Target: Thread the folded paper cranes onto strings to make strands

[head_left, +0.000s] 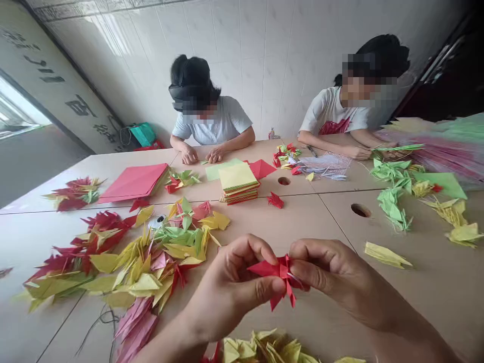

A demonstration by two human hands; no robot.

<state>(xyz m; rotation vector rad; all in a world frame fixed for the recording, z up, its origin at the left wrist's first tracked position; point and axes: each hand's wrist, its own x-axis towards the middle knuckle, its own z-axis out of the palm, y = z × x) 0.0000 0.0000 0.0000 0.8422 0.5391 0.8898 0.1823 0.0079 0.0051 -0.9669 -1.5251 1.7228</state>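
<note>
Both hands grip a red folded-paper figure (280, 269) above the near side of the table. My left hand (242, 287) pinches its left part between thumb and index finger. On its right side, my right hand (333, 272) is closed, thumb against fingers. A thin pale strand (297, 279) shows by the right thumb; I cannot tell whether it is wire or thread. Pointed red flaps hang below the fingers. Just under my hands, at the near edge, lie yellow folded-paper pieces (260, 348).
To the left spreads a heap of folded-paper pieces (143, 267). Square paper stacks, red (134, 181) and yellow-topped (239, 176), lie farther back. Green folded pieces (391, 201) are on the right. The table has round holes (360, 210). Two people (212, 121) work across it.
</note>
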